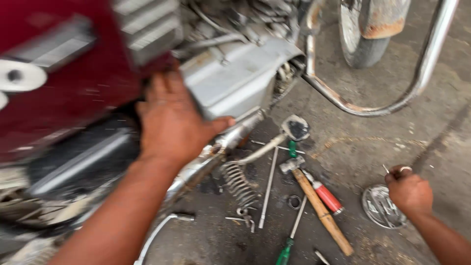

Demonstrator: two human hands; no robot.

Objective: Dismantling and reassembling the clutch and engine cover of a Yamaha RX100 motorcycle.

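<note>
Hand (171,122) spread flat against grey engine cover (230,81).

Between the two grips, on oily concrete floor (441,122): coil spring (239,184), long thin rod (268,189), small ring (294,201). Wooden-handled hammer (321,211) lies slantwise, red-handled screwdriver (327,197) just beside it. Green-handled screwdriver (287,248) below those, nearer the viewer. Round metal dish (380,206) just left of the right grip. Chrome guard bar (422,73) and tyre (360,49) well beyond, top right
</note>
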